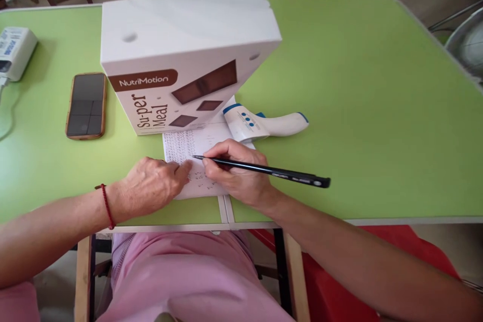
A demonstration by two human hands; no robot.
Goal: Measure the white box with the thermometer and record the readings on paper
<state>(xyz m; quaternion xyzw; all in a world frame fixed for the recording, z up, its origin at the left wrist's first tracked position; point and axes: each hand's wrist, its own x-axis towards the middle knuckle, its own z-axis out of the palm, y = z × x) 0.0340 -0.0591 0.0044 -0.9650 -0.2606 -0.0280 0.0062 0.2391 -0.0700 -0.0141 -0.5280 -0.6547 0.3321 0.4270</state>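
Observation:
A sheet of paper (211,181) with dense rows of small handwriting lies near the table's front edge. My right hand (239,168) is closed around a black pen (287,174), whose tip meets the paper beside the written rows. The pen's rear end slants out to the right. My left hand (151,183) rests on the paper's left side, its index finger stretched toward the pen tip and nothing in its grasp. Its other fingers are partly hidden. A white and blue infrared thermometer (249,123) lies on the paper's right edge, just beyond my right hand.
A large white NutriMotion box (184,30) stands upright at the paper's far edge. Left of it are a phone (86,105) and a white device (17,53) with a cable. The green table (358,110) extends right. A red cloth (358,271) shows below its edge.

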